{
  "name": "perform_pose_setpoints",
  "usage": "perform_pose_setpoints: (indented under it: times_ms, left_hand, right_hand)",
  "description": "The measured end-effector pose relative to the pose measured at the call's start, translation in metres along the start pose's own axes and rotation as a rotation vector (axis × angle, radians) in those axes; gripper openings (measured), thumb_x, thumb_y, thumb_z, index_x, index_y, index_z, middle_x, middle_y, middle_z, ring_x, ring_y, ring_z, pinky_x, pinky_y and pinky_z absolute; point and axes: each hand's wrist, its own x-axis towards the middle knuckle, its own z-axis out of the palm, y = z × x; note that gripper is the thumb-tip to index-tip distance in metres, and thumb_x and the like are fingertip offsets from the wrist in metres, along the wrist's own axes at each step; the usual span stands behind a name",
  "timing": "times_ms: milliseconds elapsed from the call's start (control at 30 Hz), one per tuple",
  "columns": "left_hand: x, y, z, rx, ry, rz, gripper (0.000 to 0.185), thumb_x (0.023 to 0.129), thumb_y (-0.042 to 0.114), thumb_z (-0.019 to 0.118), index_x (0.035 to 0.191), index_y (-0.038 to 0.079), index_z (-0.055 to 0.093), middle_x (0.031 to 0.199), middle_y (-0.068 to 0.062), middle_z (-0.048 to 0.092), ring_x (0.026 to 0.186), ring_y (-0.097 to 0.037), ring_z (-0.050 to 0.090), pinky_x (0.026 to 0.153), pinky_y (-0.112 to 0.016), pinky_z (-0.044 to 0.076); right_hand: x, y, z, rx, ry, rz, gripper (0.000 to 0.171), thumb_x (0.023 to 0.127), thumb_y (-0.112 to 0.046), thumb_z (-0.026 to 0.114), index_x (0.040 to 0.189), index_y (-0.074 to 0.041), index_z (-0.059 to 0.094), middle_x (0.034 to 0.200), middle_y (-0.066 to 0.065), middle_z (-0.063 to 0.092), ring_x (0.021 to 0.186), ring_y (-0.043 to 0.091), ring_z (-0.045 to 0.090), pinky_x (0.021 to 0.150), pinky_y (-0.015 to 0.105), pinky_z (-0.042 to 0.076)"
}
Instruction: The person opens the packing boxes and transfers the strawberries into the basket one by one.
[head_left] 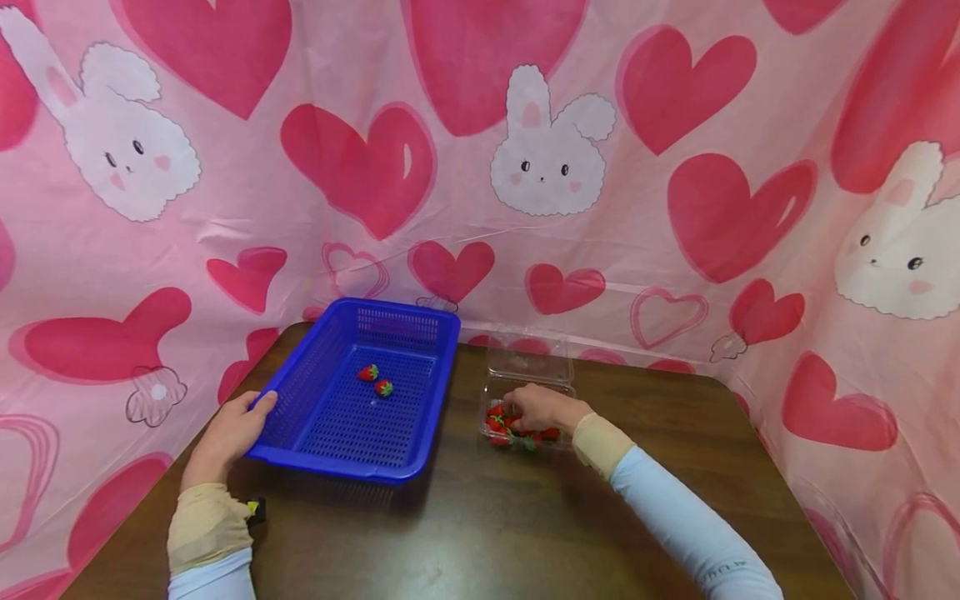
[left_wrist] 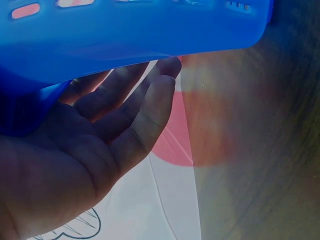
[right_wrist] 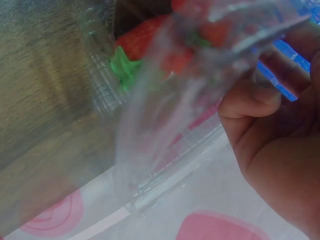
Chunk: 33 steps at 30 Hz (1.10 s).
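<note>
- Your left hand [head_left: 231,429] grips the blue basket [head_left: 444,367] at its 8 o'clock corner.
- Two strawberries [head_left: 383,388] lie in the basket, near its middle.
- At the basket's 3 o'clock, your clear box [head_left: 491,392] sits on the tabletop [head_left: 480,525], its lid [head_left: 525,360] open toward 12, with more strawberries inside.
- Your right hand [head_left: 543,408] reaches into it, fingers bent; you can't tell whether they pinch one.
- Your right sleeve [head_left: 675,508] bears small dark lettering, unreadable.

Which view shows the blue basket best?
Head: it frames the entire blue basket, inside included, with two strawberries in it. Left wrist: only a close-up section. Right wrist: just blue patches, upper right, probably the basket.
</note>
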Motion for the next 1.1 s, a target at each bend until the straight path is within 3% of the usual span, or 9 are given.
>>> perform_pose_setpoints:
  times_ms: [233, 500, 733, 1100]
  left_hand:
    - [0.0, -0.001, 0.001, -0.017, -0.002, -0.009, 0.068, 0.104, 0.049, 0.027, 0.136, -0.008, 0.043, 0.122, -0.036, 0.054, 0.109, -0.047, 0.051, 0.095, -0.059, 0.039]
    - [0.002, -0.001, 0.001, -0.032, -0.012, -0.017, 0.067, 0.104, 0.05, 0.027, 0.135, -0.008, 0.044, 0.12, -0.034, 0.055, 0.108, -0.045, 0.052, 0.093, -0.057, 0.04]
    - [0.001, 0.001, -0.001, -0.027, -0.015, -0.022, 0.068, 0.104, 0.049, 0.027, 0.137, -0.008, 0.042, 0.122, -0.036, 0.053, 0.109, -0.047, 0.051, 0.095, -0.06, 0.039]
    - [0.003, 0.001, -0.002, -0.051, -0.031, -0.027, 0.07, 0.104, 0.051, 0.026, 0.138, -0.008, 0.041, 0.122, -0.034, 0.054, 0.107, -0.044, 0.052, 0.093, -0.057, 0.041]
  right_hand:
    - [0.002, -0.001, -0.001, -0.005, -0.024, 0.019, 0.017, 0.085, -0.016, 0.075, 0.099, -0.013, 0.067, 0.087, -0.001, 0.067, 0.073, 0.012, 0.058, 0.073, 0.032, 0.053]
    - [0.002, -0.002, -0.004, -0.013, 0.024, 0.0, 0.013, 0.084, -0.013, 0.074, 0.095, -0.01, 0.067, 0.086, 0.003, 0.069, 0.075, 0.015, 0.062, 0.073, 0.035, 0.055]
    - [-0.002, 0.0, -0.009, -0.032, 0.08, -0.042, 0.012, 0.082, -0.008, 0.075, 0.091, -0.009, 0.066, 0.076, 0.001, 0.063, 0.068, 0.014, 0.055, 0.066, 0.032, 0.051]
    - [-0.006, -0.001, -0.033, -0.031, 0.15, -0.057, 0.016, 0.085, -0.009, 0.074, 0.099, -0.006, 0.067, 0.087, 0.004, 0.068, 0.078, 0.019, 0.063, 0.076, 0.037, 0.056]
